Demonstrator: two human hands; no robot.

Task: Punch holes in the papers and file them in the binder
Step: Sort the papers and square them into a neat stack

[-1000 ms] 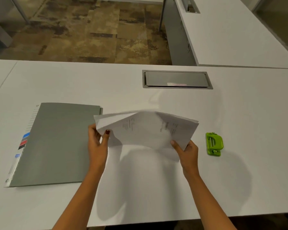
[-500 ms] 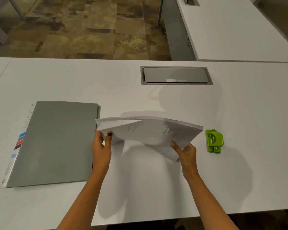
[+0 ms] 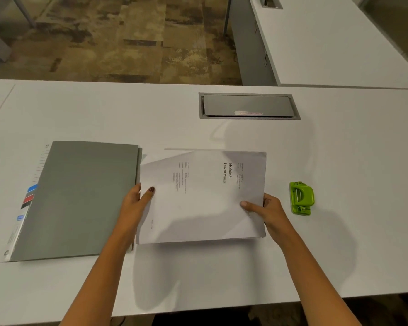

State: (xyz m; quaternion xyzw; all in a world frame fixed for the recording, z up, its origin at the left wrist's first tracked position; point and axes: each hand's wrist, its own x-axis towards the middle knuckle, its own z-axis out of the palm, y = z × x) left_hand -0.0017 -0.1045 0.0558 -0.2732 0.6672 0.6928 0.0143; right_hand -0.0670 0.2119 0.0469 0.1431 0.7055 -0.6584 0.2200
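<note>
A stack of white printed papers lies nearly flat on the white desk, turned sideways with its heading toward the right. My left hand grips the stack's left edge, thumb on top. My right hand grips the right edge, thumb on top. A closed grey binder with coloured index tabs on its left side lies just left of the papers. A small green hole punch sits on the desk right of my right hand, untouched.
A grey cable hatch is set into the desk behind the papers. The desk's front edge runs close below my forearms. A second white desk joins at the back right. Patterned carpet lies beyond.
The papers were lifted and bowed in both hands; now they are lowered and flattened onto the desk, face up. Both hands still hold the edges.
</note>
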